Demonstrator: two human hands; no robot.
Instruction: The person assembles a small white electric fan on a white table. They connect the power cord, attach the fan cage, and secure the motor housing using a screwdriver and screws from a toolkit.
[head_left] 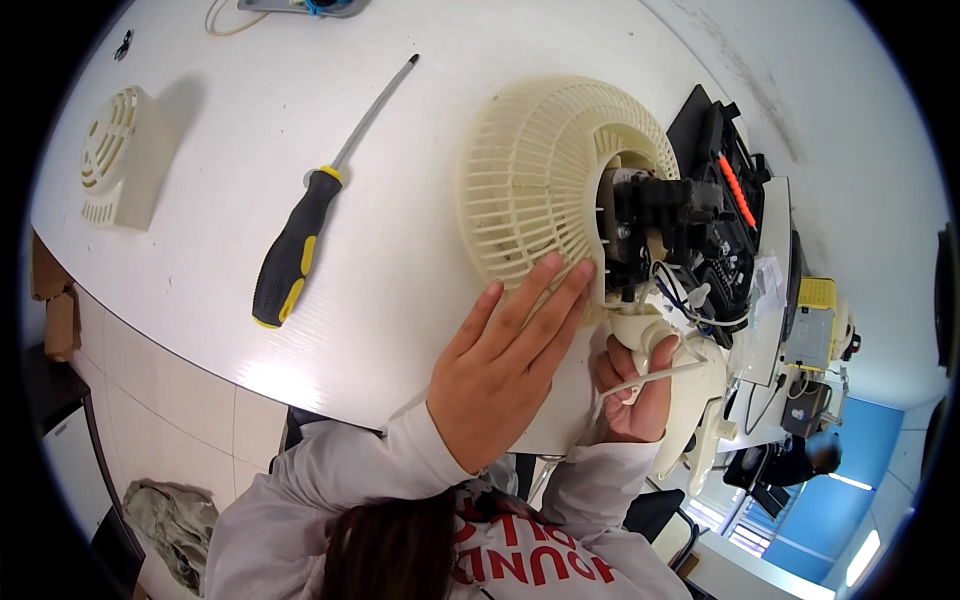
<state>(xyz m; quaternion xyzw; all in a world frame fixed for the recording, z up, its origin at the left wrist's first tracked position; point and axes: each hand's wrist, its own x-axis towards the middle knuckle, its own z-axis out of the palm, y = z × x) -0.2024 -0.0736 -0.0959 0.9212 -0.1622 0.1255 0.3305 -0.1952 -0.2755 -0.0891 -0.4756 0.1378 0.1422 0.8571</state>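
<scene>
Cover (148,170) off, motor (622,225) bare, cage (535,185) still on. My L hand (503,372) lies flat on it; R hand (645,405) grips fan neck (640,328).

Your left hand (503,380) covers part of the cream fan cage (525,180), and its own thumb is out of sight. You can't see all of your right hand's (652,402) fingers, partly hidden by the pale cable and cream fan stand (690,390). The black tool case (715,135) is partly blocked by the fan's dark motor (645,210). The top edge crops a grey object (330,6); a dark item (123,45) at upper left is too small for you to identify, as are details of the distant person (795,465).
</scene>
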